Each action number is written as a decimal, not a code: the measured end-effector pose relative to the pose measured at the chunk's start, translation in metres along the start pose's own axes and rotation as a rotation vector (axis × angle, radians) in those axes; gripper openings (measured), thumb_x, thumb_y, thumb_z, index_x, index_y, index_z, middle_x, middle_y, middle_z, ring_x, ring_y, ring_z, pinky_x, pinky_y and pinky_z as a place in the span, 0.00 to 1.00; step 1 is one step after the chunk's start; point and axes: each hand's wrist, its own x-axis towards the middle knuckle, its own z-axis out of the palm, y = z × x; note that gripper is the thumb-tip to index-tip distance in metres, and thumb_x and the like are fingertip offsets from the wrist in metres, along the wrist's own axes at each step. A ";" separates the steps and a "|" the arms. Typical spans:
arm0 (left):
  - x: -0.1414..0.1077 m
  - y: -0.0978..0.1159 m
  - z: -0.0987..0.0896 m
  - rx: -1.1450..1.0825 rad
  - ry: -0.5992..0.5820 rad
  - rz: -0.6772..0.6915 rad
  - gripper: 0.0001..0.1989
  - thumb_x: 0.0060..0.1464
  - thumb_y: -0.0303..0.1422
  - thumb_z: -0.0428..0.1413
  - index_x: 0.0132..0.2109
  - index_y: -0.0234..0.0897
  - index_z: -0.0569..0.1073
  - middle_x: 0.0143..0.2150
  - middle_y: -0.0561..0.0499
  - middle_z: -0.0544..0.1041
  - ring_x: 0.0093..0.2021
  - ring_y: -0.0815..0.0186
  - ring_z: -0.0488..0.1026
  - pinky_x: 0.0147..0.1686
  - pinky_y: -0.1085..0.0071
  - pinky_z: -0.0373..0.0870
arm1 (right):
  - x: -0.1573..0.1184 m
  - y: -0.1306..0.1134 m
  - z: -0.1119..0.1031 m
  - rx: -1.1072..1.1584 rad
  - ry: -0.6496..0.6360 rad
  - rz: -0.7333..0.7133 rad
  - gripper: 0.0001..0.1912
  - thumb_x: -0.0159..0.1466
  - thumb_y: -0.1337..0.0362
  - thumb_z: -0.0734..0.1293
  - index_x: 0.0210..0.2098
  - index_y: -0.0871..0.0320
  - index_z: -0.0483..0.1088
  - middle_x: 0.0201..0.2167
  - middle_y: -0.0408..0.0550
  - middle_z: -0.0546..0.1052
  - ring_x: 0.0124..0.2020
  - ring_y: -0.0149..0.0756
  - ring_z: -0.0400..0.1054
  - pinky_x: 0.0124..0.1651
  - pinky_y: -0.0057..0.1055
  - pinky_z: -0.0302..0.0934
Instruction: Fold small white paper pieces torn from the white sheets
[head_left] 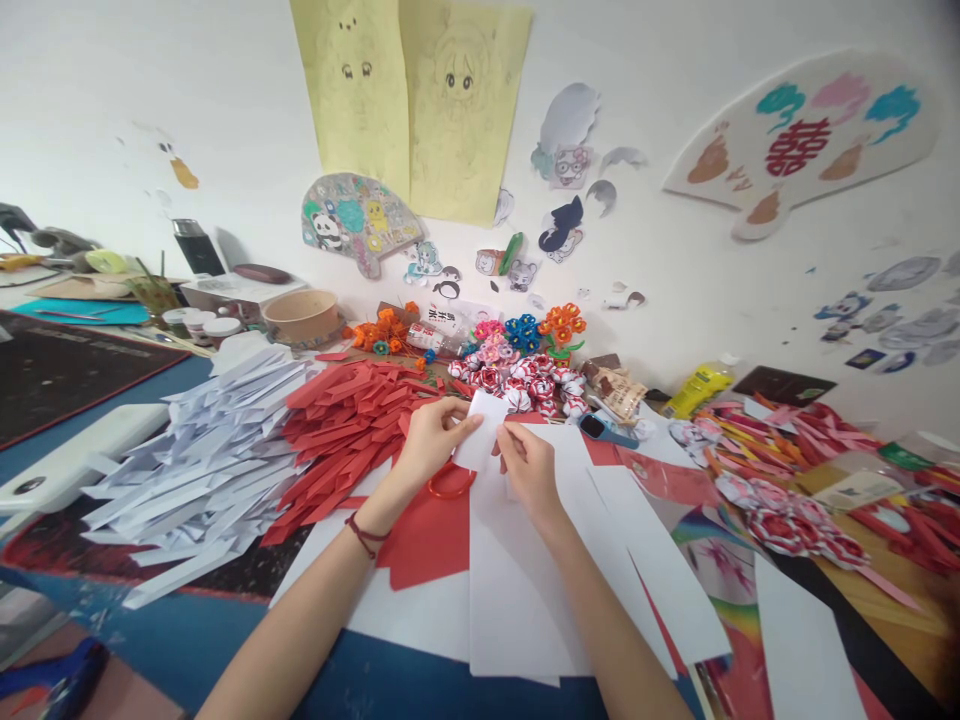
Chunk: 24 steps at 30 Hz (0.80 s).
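At far left you've got a white slab-shaped device (pixel 86 455), then a big heap of folded white paper strips (pixel 206 465), with a paper-coloured round tub (pixel 300 318) behind. Next, folded red paper strips (pixel 349 425) piled right up near your left hand (pixel 435 437), which pinches the left edge of a small white paper piece (pixel 478 450), thumb on top. That piece is raised above the red sheet (pixel 427 545) and a red loop handle (pixel 452 494), partly covering the loop. Your right hand (pixel 529 467) has fingers curled, thumb and index closed at its right edge. White sheets (pixel 525 610) spread under your right forearm; red-and-white paper roses (pixel 529 380) crowd behind. Farther right: yellow bottle (pixel 697 388), tangled coloured strips (pixel 802 435).
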 end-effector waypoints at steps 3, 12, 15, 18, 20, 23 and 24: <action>0.000 0.000 0.000 0.009 0.006 0.004 0.17 0.51 0.45 0.57 0.38 0.34 0.77 0.33 0.48 0.78 0.28 0.69 0.71 0.25 0.77 0.64 | 0.000 0.000 0.000 -0.014 -0.002 -0.015 0.19 0.65 0.51 0.58 0.27 0.58 0.67 0.21 0.42 0.70 0.18 0.28 0.60 0.22 0.25 0.53; 0.000 0.007 -0.002 0.041 0.009 0.028 0.17 0.52 0.45 0.57 0.36 0.34 0.77 0.30 0.50 0.78 0.28 0.69 0.70 0.27 0.76 0.64 | -0.001 0.000 -0.003 -0.076 0.010 -0.035 0.17 0.65 0.55 0.58 0.29 0.59 0.69 0.18 0.40 0.65 0.19 0.29 0.58 0.24 0.25 0.51; 0.000 0.008 -0.002 0.021 0.028 0.042 0.16 0.52 0.44 0.56 0.37 0.34 0.77 0.32 0.49 0.78 0.29 0.68 0.71 0.29 0.75 0.65 | -0.001 0.000 -0.003 -0.091 0.012 -0.043 0.17 0.65 0.55 0.58 0.32 0.60 0.70 0.20 0.40 0.64 0.21 0.29 0.57 0.25 0.25 0.51; -0.001 0.008 -0.003 -0.024 0.066 0.037 0.15 0.51 0.43 0.57 0.37 0.33 0.77 0.31 0.49 0.78 0.29 0.68 0.72 0.29 0.75 0.66 | 0.000 -0.001 -0.003 -0.094 0.001 -0.060 0.17 0.65 0.55 0.58 0.32 0.61 0.71 0.22 0.42 0.66 0.23 0.29 0.57 0.26 0.25 0.51; -0.002 0.009 -0.004 -0.056 0.086 0.021 0.15 0.50 0.42 0.59 0.35 0.33 0.76 0.29 0.49 0.78 0.28 0.68 0.71 0.28 0.75 0.66 | 0.000 -0.001 -0.003 -0.107 -0.008 -0.068 0.17 0.65 0.55 0.58 0.31 0.61 0.70 0.22 0.41 0.65 0.23 0.29 0.56 0.26 0.25 0.50; -0.003 0.011 -0.004 -0.075 0.095 0.002 0.15 0.48 0.42 0.60 0.33 0.32 0.76 0.26 0.50 0.77 0.25 0.69 0.70 0.26 0.76 0.65 | -0.001 0.000 -0.003 -0.121 -0.021 -0.074 0.17 0.66 0.55 0.58 0.30 0.61 0.69 0.21 0.40 0.63 0.22 0.28 0.55 0.25 0.25 0.48; -0.003 0.011 -0.004 -0.073 0.099 0.001 0.15 0.48 0.43 0.60 0.33 0.33 0.76 0.26 0.50 0.77 0.25 0.69 0.70 0.26 0.76 0.65 | -0.001 0.000 -0.003 -0.121 -0.026 -0.075 0.17 0.66 0.55 0.58 0.30 0.61 0.69 0.21 0.40 0.63 0.22 0.28 0.54 0.25 0.25 0.48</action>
